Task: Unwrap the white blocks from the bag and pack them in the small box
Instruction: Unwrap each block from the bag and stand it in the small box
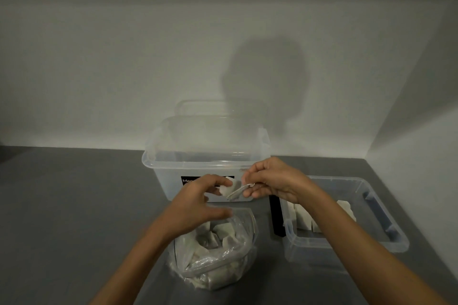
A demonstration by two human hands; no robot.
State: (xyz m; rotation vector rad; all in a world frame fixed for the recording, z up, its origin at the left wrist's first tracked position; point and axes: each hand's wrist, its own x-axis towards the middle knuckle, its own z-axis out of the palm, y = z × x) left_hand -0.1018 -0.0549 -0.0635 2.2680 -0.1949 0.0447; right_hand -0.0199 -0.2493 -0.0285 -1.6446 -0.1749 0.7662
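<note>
Block point(227, 189), pinched in the left hand point(195, 203) grip above the bag point(223, 262), is being unwrapped, the right hand point(275, 181) grip pinching its wrapper point(238, 193); next move likely requires stripping it and transfer to the small box point(347, 241).

The only writing that can be read stands on a black label point(188, 181) on the front wall of the large clear container point(205, 160), at the back edge of the grey surface point(74, 205). Its white letters begin "Meg"; the rest is hidden behind the left hand point(195, 202). A second black label point(274, 215), on the left wall of the small box point(342, 247), shows no legible print.
</note>
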